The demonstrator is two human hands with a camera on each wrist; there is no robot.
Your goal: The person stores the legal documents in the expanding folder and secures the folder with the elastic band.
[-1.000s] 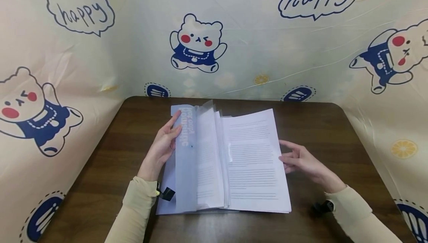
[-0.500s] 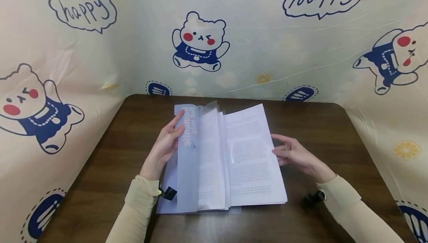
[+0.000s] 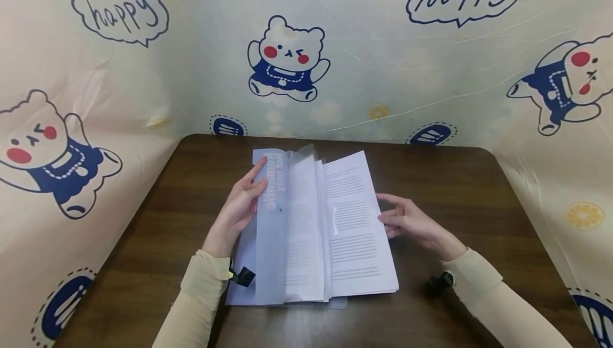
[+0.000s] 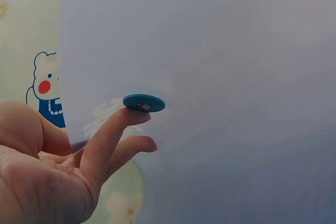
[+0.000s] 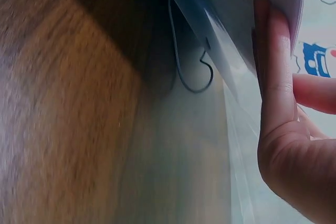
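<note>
A pale blue document folder (image 3: 270, 252) lies opened on the table, with white lettering on its flap and clear sleeves inside. My left hand (image 3: 234, 207) holds the flap at its upper left edge. In the left wrist view one finger touches a teal round button (image 4: 144, 103) on the folder. On the right, a stack of printed sheets (image 3: 354, 231) stands partly behind the sleeves, slightly tilted. My right hand (image 3: 414, 225) pinches the stack's right edge. The left edge of the stack is hidden by the sleeves.
A dark brown wooden table (image 3: 455, 177) carries everything. A patterned cloth (image 3: 359, 44) with bears surrounds it at the back and sides. A thin dark cord (image 5: 181, 72) loops beside the folder's lower side in the right wrist view.
My right hand has moved left, and the sheets have slid left with it, further behind the sleeves. The left hand keeps its grip on the flap.
</note>
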